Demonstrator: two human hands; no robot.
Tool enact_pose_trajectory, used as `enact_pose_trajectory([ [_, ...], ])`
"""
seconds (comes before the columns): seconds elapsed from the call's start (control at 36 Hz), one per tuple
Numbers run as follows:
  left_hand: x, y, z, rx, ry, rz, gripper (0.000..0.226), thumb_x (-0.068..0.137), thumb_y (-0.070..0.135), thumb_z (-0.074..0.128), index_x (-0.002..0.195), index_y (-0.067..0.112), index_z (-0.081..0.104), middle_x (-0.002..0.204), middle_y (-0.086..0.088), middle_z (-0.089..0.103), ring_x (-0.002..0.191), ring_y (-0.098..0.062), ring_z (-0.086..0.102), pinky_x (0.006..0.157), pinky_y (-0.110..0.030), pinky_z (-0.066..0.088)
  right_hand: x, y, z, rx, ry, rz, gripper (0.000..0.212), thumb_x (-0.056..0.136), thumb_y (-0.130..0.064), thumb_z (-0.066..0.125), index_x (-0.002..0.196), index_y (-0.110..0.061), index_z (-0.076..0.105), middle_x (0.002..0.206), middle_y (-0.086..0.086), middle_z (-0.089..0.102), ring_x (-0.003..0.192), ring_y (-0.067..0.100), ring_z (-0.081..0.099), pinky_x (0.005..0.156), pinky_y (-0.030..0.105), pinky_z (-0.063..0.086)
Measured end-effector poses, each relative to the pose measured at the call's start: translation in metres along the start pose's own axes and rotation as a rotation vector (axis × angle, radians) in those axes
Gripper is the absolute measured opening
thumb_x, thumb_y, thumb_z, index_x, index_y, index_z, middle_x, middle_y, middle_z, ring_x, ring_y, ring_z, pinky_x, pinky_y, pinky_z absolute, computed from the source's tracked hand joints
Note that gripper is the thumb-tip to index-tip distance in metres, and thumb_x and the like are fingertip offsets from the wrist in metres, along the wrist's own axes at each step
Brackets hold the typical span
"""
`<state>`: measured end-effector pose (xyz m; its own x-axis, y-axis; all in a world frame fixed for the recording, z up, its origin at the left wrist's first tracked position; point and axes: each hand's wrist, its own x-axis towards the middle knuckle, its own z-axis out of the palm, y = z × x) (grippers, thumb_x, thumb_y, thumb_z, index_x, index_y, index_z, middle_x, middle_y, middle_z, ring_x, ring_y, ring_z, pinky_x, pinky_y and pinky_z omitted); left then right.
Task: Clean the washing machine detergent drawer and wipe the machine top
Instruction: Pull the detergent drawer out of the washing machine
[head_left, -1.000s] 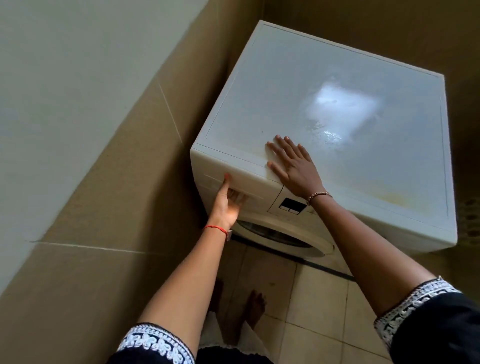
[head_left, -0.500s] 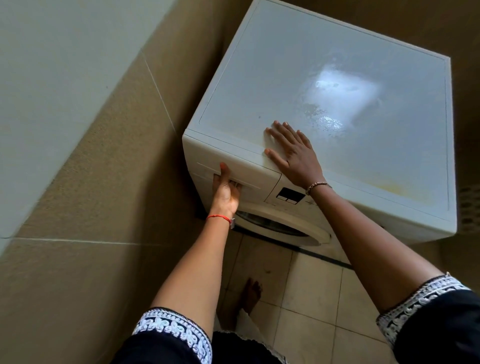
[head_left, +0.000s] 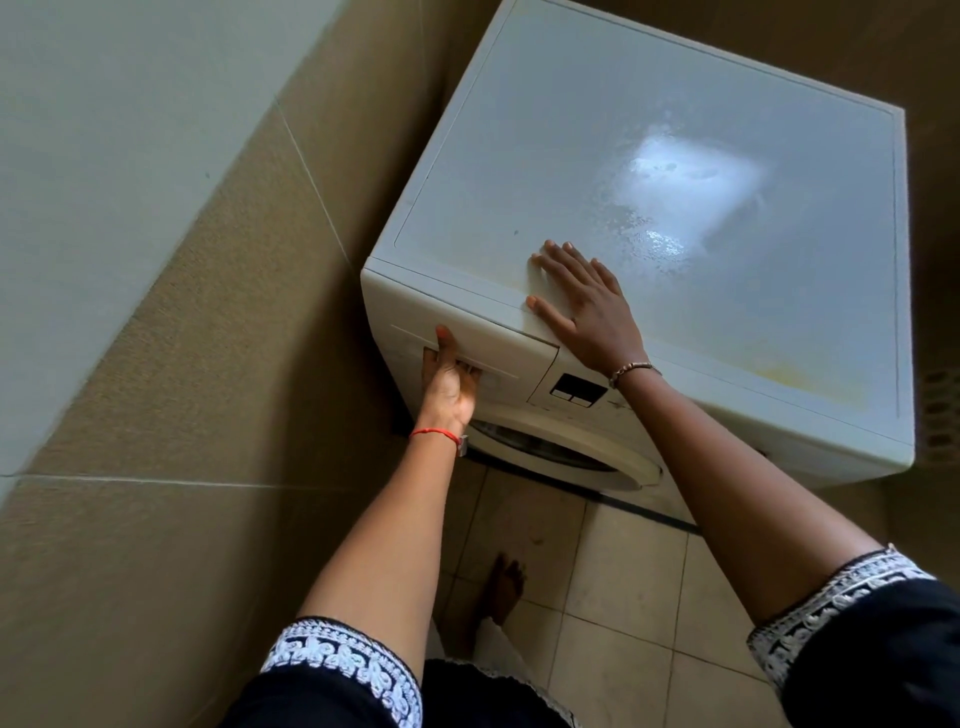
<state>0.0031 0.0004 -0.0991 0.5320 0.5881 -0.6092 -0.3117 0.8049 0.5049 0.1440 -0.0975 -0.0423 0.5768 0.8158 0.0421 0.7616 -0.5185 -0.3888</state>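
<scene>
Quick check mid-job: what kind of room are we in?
Likely a home laundry corner: a white front-loading washing machine with a round door stands on a tiled floor, close beside a tiled wall. The left hand grips its detergent drawer.

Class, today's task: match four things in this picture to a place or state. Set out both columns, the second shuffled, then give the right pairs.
1. left hand
2. right hand
3. red thread bracelet
4. bare foot

A. flat on the white washing machine top
B. on the beige tiled floor
C. fingers hooked into the white detergent drawer
D. round the left wrist

Pairs: 1-C, 2-A, 3-D, 4-B
</scene>
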Motion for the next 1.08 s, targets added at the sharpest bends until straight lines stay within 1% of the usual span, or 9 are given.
enact_pose_trajectory([
  [0.06,-0.002,0.001,0.002,-0.018,0.004,-0.002,0.12,0.016,0.055,0.09,0.122,0.018,0.049,0.112,-0.007,0.061,0.104,-0.023,0.058,0.091,-0.039,0.049,0.0,0.0,0.0,-0.001,-0.001,0.001,0.058,0.092,-0.053,0.032,0.145,-0.028,0.03,0.155,-0.008,0.021,0.144,0.007,0.011,0.117,0.027,0.001],
  [0.11,-0.004,0.002,0.003,-0.027,0.01,-0.005,0.127,0.015,0.054,0.091,0.128,0.016,0.046,0.113,-0.008,0.061,0.106,-0.024,0.057,0.092,-0.039,0.048,0.0,-0.001,0.0,-0.001,0.0,0.001,0.058,0.093,-0.053,0.033,0.145,-0.027,0.031,0.155,-0.008,0.021,0.144,0.007,0.011,0.117,0.027,0.002],
  [0.22,-0.017,0.001,-0.007,-0.061,-0.016,0.0,0.13,0.026,0.051,0.091,0.14,0.018,0.038,0.131,-0.014,0.053,0.113,-0.025,0.056,0.095,-0.042,0.048,0.001,0.001,0.001,0.003,-0.002,-0.002,0.058,0.093,-0.052,0.033,0.145,-0.027,0.03,0.155,-0.007,0.021,0.144,0.007,0.011,0.118,0.028,0.002],
  [0.36,-0.03,0.001,-0.035,-0.084,-0.008,-0.064,0.135,0.03,0.047,0.093,0.145,0.021,0.028,0.138,-0.022,0.043,0.118,-0.028,0.052,0.076,-0.036,0.058,0.0,0.0,0.001,-0.014,-0.002,-0.007,0.058,0.094,-0.052,0.033,0.146,-0.027,0.029,0.155,-0.007,0.021,0.144,0.008,0.01,0.117,0.028,0.001],
  [0.42,-0.033,0.004,-0.038,-0.083,-0.016,-0.062,0.135,0.031,0.046,0.093,0.146,0.023,0.026,0.143,-0.022,0.04,0.124,-0.031,0.047,0.075,-0.036,0.058,-0.001,-0.001,0.001,-0.021,-0.001,-0.007,0.057,0.094,-0.052,0.033,0.146,-0.027,0.029,0.155,-0.007,0.02,0.144,0.008,0.01,0.117,0.028,0.001],
  [0.61,-0.062,0.004,-0.055,-0.114,-0.019,-0.085,0.133,0.021,0.046,0.093,0.139,0.021,0.038,0.114,-0.013,0.058,0.107,-0.023,0.057,0.084,-0.04,0.053,-0.001,-0.003,0.002,-0.109,-0.045,-0.016,0.058,0.096,-0.052,0.024,0.148,-0.026,0.021,0.157,-0.006,0.013,0.145,0.01,0.005,0.118,0.031,-0.001],
  [0.81,-0.08,0.01,-0.083,-0.067,-0.004,-0.112,0.134,0.023,0.047,0.093,0.142,0.019,0.038,0.13,-0.018,0.053,0.114,-0.026,0.055,0.083,-0.039,0.056,-0.002,-0.007,0.002,-0.176,-0.084,-0.005,0.057,0.099,-0.048,0.022,0.149,-0.022,0.014,0.158,-0.003,0.007,0.145,0.012,0.0,0.117,0.031,-0.005],
  [0.92,-0.09,0.011,-0.092,-0.084,-0.002,-0.117,0.132,0.022,0.046,0.093,0.14,0.018,0.039,0.122,-0.015,0.057,0.111,-0.026,0.056,0.075,-0.035,0.059,-0.003,-0.008,0.001,-0.174,-0.096,0.002,0.058,0.099,-0.047,0.021,0.15,-0.022,0.013,0.158,-0.003,0.006,0.145,0.012,0.0,0.118,0.033,-0.004],
  [1.08,-0.097,0.011,-0.101,-0.081,-0.018,-0.111,0.124,0.03,0.045,0.093,0.139,0.02,0.04,0.125,-0.015,0.057,0.116,-0.029,0.055,0.081,-0.04,0.057,-0.004,-0.008,0.0,-0.178,-0.09,-0.002,0.062,0.095,-0.051,0.016,0.15,-0.022,0.014,0.158,-0.003,0.007,0.145,0.012,0.0,0.118,0.033,-0.003],
])
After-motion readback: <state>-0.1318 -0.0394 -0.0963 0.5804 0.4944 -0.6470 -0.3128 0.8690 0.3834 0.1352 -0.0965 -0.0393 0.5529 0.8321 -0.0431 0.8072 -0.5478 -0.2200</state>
